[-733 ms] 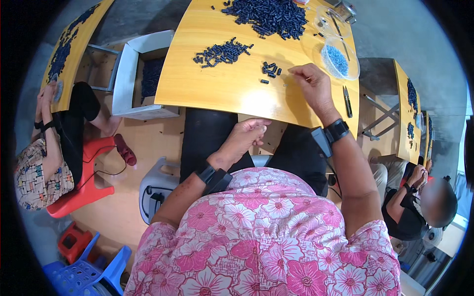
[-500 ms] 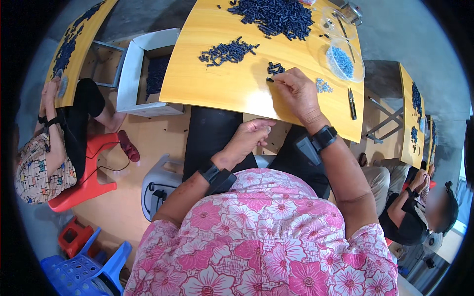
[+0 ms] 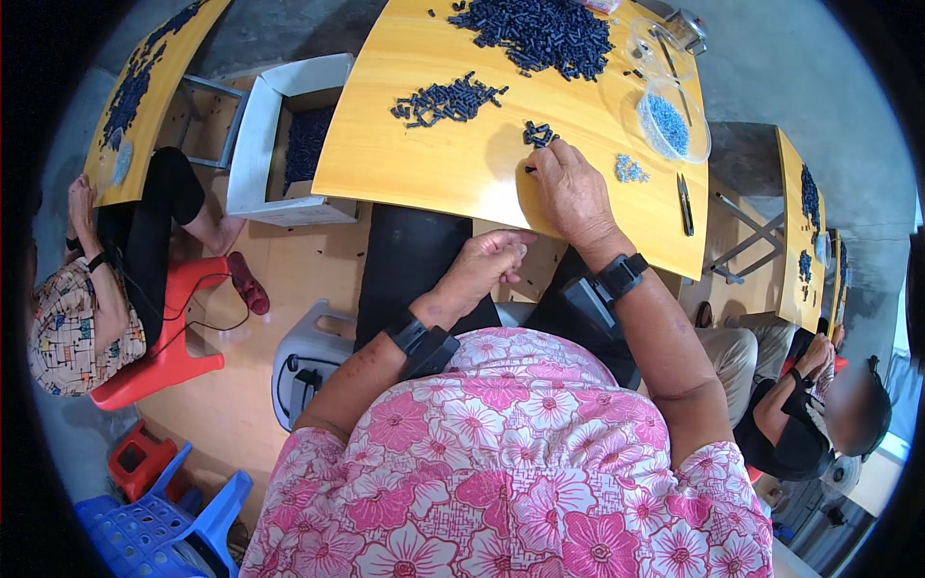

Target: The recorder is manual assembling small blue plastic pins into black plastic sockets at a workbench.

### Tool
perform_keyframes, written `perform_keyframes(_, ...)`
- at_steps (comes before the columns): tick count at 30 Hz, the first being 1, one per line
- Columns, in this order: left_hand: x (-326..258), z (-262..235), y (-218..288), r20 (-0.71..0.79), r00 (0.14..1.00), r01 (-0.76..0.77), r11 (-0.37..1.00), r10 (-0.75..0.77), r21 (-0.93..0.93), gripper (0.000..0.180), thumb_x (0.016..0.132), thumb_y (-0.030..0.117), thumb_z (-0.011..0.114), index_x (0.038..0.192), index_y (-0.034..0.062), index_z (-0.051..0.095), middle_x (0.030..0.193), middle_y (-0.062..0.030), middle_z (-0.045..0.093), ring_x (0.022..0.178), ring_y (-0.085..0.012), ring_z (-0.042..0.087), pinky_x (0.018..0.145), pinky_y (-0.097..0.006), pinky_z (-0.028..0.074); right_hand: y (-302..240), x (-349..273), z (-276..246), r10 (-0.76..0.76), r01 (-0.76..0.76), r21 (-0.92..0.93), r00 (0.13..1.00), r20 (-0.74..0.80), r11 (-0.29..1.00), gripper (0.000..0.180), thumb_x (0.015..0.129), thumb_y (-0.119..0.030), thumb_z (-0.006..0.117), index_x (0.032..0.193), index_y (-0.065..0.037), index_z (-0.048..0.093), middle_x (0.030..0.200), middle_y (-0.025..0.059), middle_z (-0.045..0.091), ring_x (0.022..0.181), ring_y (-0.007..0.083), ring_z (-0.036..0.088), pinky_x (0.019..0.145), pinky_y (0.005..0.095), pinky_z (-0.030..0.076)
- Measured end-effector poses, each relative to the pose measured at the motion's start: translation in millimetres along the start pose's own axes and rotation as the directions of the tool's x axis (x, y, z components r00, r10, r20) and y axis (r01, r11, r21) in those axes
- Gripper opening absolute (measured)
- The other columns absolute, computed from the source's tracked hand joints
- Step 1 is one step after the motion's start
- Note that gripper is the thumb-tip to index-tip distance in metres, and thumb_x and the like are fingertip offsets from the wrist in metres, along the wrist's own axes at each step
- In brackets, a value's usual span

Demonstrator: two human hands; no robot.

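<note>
My right hand (image 3: 575, 196) is over the table near its front edge, fingers closed in a pinch. A small black cylindrical piece (image 3: 531, 170) shows at its fingertips. Just beyond lies a little cluster of black pieces (image 3: 540, 135). Below the table edge, above my lap, my left hand (image 3: 487, 272) is closed with its thumb against curled fingers; what it holds, if anything, is hidden. Right of my right hand are a small pile of pale blue-clear bits (image 3: 631, 169) and black-handled tweezers or snips (image 3: 685, 204).
Farther back on the yellow table (image 3: 385, 164) are a large heap of black pieces (image 3: 540, 34) and a medium pile (image 3: 448, 100). A clear bowl of blue bits (image 3: 668, 125) stands right. An open white carton (image 3: 255, 144) is left of the table. People sit at tables on both sides.
My right hand has moved slightly left and turned more palm-down, and the black piece at its fingertips has come a little nearer. My left hand has stayed almost in place.
</note>
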State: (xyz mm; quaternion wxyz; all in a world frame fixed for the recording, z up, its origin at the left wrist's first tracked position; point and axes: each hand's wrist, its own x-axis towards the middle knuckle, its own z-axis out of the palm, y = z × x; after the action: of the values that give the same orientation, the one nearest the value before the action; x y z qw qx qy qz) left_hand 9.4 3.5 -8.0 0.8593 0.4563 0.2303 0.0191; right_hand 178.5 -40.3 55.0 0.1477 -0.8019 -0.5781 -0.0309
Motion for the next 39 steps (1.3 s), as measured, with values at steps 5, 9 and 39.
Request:
perform_keyframes(5,-2,0,0,0.015,1.0,-0.02,1.0,0.02,-0.006,0.029,0.093,0.017,0.05,0.117,0.0017,0.058,0.084,0.0053,0.051,0.071,-0.0035,0.049,0.067,-0.021,0.046,-10,-10,-14,0.067,-0.066,0.125,0.998,-0.005,0.99,0.014,0.077,-0.008,0.058,0.091,-0.006,0.059,0.09,0.0139,0.057,0.084,0.031,0.058,0.074,0.039,0.049)
perform_keyframes(9,-5,2,4,-0.013,1.0,0.002,1.0,-0.002,-0.03,0.026,0.094,0.018,0.05,0.113,0.0025,0.06,0.081,0.0055,0.05,0.071,-0.0033,0.049,0.067,-0.02,0.045,-4,-37,-19,0.041,0.01,0.497,0.995,-0.092,0.868,0.014,0.08,-0.005,0.058,0.094,-0.006,0.057,0.087,0.009,0.058,0.079,0.0225,0.058,0.07,0.0336,0.049)
perform_keyframes(39,-5,-6,4,0.09,0.99,-0.102,0.991,0.11,-0.089,0.019,0.093,0.024,0.056,0.097,0.0055,0.059,0.08,0.0021,0.055,0.072,-0.0058,0.052,0.07,-0.022,0.048,-26,-81,-9,0.286,-0.348,0.871,0.924,0.255,0.348,0.014,0.081,0.001,0.064,0.094,-0.002,0.065,0.084,0.0032,0.06,0.07,0.0094,0.058,0.064,0.0225,0.05)
